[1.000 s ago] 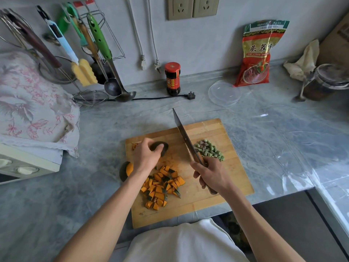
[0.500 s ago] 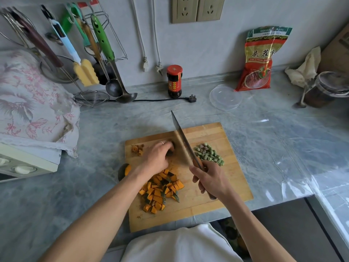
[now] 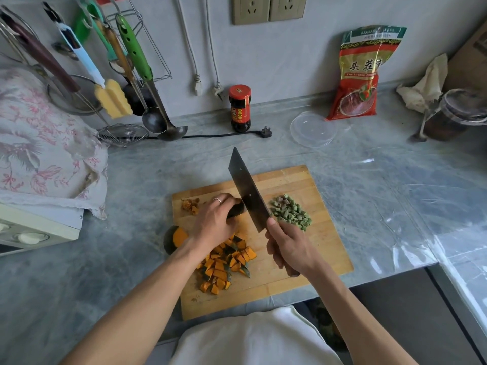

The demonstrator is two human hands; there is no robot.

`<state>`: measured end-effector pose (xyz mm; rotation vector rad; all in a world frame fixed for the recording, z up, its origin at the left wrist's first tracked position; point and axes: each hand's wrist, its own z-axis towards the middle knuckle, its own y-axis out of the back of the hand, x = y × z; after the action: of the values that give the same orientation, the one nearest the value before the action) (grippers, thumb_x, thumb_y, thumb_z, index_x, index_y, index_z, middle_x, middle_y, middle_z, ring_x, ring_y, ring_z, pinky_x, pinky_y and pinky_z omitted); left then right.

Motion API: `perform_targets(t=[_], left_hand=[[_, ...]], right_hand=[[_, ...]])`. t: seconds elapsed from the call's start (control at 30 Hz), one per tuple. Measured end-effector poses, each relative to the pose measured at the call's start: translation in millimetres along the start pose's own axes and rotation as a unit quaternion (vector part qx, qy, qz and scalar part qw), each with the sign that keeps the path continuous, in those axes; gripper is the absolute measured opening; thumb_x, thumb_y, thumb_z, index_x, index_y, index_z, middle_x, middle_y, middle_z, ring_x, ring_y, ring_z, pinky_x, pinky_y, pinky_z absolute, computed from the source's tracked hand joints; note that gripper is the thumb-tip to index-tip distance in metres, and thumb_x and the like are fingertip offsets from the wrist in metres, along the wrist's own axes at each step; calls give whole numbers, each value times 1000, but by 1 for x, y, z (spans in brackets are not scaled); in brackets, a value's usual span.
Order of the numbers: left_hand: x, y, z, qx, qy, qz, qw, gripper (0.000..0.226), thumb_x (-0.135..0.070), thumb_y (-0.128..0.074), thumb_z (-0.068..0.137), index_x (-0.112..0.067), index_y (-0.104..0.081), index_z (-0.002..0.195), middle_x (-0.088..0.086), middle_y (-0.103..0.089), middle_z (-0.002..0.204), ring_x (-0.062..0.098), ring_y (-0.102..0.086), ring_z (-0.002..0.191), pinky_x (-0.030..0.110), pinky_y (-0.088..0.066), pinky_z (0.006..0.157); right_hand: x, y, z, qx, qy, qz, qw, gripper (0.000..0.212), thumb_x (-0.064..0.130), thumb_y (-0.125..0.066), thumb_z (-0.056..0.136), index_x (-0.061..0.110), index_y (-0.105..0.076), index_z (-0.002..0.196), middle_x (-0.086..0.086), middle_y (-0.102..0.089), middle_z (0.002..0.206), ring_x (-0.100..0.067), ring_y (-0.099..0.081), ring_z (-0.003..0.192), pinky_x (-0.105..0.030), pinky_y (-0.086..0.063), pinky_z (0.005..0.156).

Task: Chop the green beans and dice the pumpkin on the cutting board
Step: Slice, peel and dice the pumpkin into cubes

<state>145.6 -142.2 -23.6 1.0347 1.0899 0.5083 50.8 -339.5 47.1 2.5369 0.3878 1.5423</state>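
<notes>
A wooden cutting board (image 3: 316,248) lies on the grey counter. My left hand (image 3: 214,221) grips a dark-skinned pumpkin piece (image 3: 236,208) near the board's middle. My right hand (image 3: 288,246) holds the handle of a cleaver (image 3: 247,191), whose blade stands right beside the pumpkin piece. A heap of diced pumpkin (image 3: 226,264) lies in front of my left hand. Chopped green beans (image 3: 290,212) are piled on the board's right side. Another pumpkin wedge (image 3: 175,237) sits just off the board's left edge. Small pumpkin scraps (image 3: 191,205) lie at the board's far left.
A red-capped sauce jar (image 3: 239,108), a black plug with its cord (image 3: 264,132) and a clear plastic lid (image 3: 313,129) are behind the board. A red snack bag (image 3: 361,75) leans on the wall. Ladles and a strainer (image 3: 122,134) hang at left, above a floral cloth (image 3: 39,143).
My left hand has shifted right with the pumpkin piece and turned it down against the board. The cleaver has come in beside it, its flat side now facing up.
</notes>
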Motion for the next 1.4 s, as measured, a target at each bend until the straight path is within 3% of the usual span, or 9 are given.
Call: perform_targets(t=[0.23, 0.4, 0.6, 0.73, 0.83, 0.9, 1.07, 1.27, 1.4], left_hand=[[4, -7, -8, -6, -25, 63, 998, 44, -22, -77, 86, -15, -67, 128, 13, -63, 129, 32, -63, 113, 40, -60, 86], [-13, -6, -1, -43, -29, 67, 996, 36, -13, -78, 85, -13, -70, 120, 14, -68, 109, 32, -67, 97, 35, -59, 71], [-16, -9, 2, -48, -6, 46, 998, 31, -15, -73, 89, -7, -67, 118, 13, -70, 108, 29, -68, 97, 37, -61, 72], [-14, -13, 5, -32, 12, 51, 998, 27, -23, -67, 95, -9, -65, 117, 9, -70, 107, 23, -67, 98, 30, -58, 70], [-15, -14, 8, -17, 8, 63, 998, 26, -25, -59, 98, -11, -65, 119, 6, -70, 111, 22, -65, 105, 29, -57, 76], [-20, -12, 12, -18, 11, 59, 998, 21, -20, -60, 97, -10, -66, 114, 7, -70, 107, 23, -65, 102, 34, -58, 77], [-21, -10, 15, -16, 5, 67, 998, 17, -13, -66, 92, -9, -67, 109, 8, -70, 103, 25, -66, 98, 34, -57, 76], [-20, -13, 15, -26, 7, 77, 997, 20, -14, -71, 91, -7, -67, 108, 9, -71, 102, 28, -66, 97, 33, -55, 69], [-17, -13, 15, -26, -4, 78, 997, 21, -15, -71, 90, -7, -66, 109, 10, -71, 102, 28, -65, 98, 35, -58, 70]], right_hand=[[5, -8, -2, -13, -1, -38, 999, 62, 62, -32, 99, 5, -54, 90, -3, -57, 64, -12, -52, 44, -29, -45, 41], [17, -11, -7, 2, -4, -76, 997, 61, 59, -29, 101, 4, -54, 94, -14, -68, 71, -18, -60, 46, -38, -51, 45], [21, -2, -10, 12, -47, -74, 996, 58, 56, -29, 104, 5, -56, 97, -10, -66, 77, -18, -54, 48, -26, -41, 38], [26, -5, -9, -5, -13, -128, 992, 58, 52, -29, 105, 3, -55, 87, -17, -59, 76, -27, -54, 60, -38, -46, 57], [32, -5, -10, 1, 16, -137, 990, 48, 46, -30, 107, 17, -43, 72, -10, -47, 69, -24, -45, 60, -42, -43, 62], [33, -1, -10, 17, 15, -115, 993, 42, 38, -28, 109, 19, -41, 75, -12, -46, 73, -33, -50, 65, -47, -45, 65], [26, 7, -8, 3, -22, -73, 997, 57, 44, -28, 107, -5, -54, 92, -23, -59, 78, -28, -50, 58, -43, -47, 58], [17, 8, -11, -2, -16, -74, 997, 65, 54, -29, 104, -3, -54, 85, -28, -66, 92, -30, -50, 55, -51, -49, 58], [15, 12, -10, 14, -19, -74, 997, 66, 54, -27, 104, -4, -55, 90, -29, -65, 89, -26, -47, 55, -40, -41, 51]])
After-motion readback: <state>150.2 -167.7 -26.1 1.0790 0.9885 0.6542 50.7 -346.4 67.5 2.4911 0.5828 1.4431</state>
